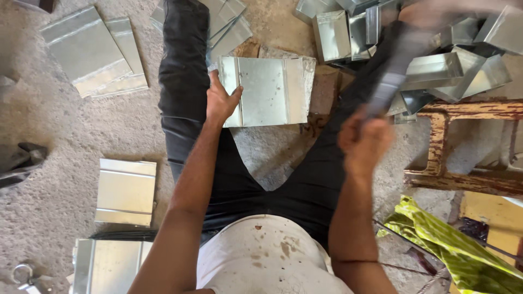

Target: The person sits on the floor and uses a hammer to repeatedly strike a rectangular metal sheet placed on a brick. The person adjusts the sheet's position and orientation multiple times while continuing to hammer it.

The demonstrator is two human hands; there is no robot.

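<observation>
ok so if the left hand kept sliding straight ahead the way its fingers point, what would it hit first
The left hand already rests on the flat grey galvanised metal sheet; straight ahead lies the overlapping pile of flat metal sheets beside the dark trouser leg, though depth is unclear.

Rough grey concrete floor (65, 136). Two flat metal sheets (92, 49), overlapping, lie at upper left. Another creased sheet (125, 190) lies lower left, with one more sheet (106, 264) just below it at the frame edge. Heap of folded metal boxes (447, 60) at upper right, tumbled against one another. Worn wooden frame (463, 141) with flaking red paint beside the heap. Crumpled yellow-green cloth (441, 245) at lower right. Dark object (19, 160), partly cut off, at left edge.
</observation>
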